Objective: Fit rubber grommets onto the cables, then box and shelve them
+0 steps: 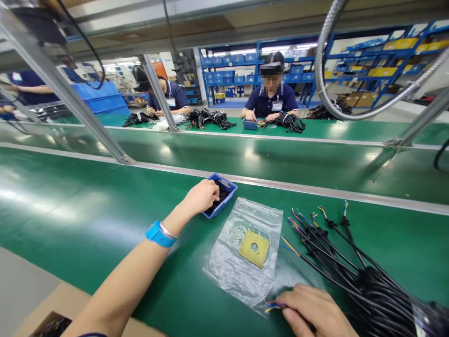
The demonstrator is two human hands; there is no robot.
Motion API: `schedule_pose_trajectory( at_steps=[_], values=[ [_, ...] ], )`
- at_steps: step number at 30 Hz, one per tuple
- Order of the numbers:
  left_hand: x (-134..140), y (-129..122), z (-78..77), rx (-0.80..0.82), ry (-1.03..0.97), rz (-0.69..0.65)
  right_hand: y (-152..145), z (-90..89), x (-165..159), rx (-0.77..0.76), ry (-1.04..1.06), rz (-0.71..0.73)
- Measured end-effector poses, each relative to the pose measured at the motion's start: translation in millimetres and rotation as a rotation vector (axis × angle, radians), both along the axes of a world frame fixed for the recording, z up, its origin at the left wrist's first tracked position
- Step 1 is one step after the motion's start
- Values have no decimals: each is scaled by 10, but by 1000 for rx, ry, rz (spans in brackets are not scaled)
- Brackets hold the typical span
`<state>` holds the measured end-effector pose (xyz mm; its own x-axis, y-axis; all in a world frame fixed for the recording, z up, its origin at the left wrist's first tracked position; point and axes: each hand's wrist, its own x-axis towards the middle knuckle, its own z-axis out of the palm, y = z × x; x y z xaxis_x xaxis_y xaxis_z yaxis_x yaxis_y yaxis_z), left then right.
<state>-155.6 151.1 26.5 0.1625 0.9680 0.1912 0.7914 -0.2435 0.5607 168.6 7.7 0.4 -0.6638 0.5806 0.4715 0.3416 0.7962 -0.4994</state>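
- Holding a few coloured wires (273,306) between thumb and fingers, your right hand (312,306) is at the near right, cut off by the frame's bottom edge; beyond the protruding wire tips, the rest is hidden beneath your hand.
- Your left hand (203,196) reaches into a small blue tray (229,183) on the far side of the green bench (157,285); its fingertips are lost among dark pieces (221,194), so whether they are apart or pinched on one, you cannot tell.
- Between your hands lies a clear plastic bag (224,260) with a yellow square plate (254,250), holed at its middle; whether the plate is on or inside the plastic is hard to make out.
- At right, black cables (372,285) fan toward the far left, their near end running out of frame.
- At near left, a cropped cardboard box (66,299) shows unclear dark contents.
- Across from you, a co-worker (271,100) handles small items beside black bundles (210,119), details too distant to read.
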Motion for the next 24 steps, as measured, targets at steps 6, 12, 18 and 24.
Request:
schedule_pose_trajectory(
  at_steps=[6, 12, 18, 24],
  values=[
    [211, -313, 129, -39, -314, 116, -50, 13, 31, -158, -29, 11],
    [765, -773, 51, -767, -1046, -1, -72, -36, 30, -163, -66, -23],
    [902, -971, -225, -609, -735, -120, -86, -44, 21, -139, -43, -66],
    [899, -991, -284, -123, -196, -255, -80, -45, 18, -125, -15, -72]
  ],
)
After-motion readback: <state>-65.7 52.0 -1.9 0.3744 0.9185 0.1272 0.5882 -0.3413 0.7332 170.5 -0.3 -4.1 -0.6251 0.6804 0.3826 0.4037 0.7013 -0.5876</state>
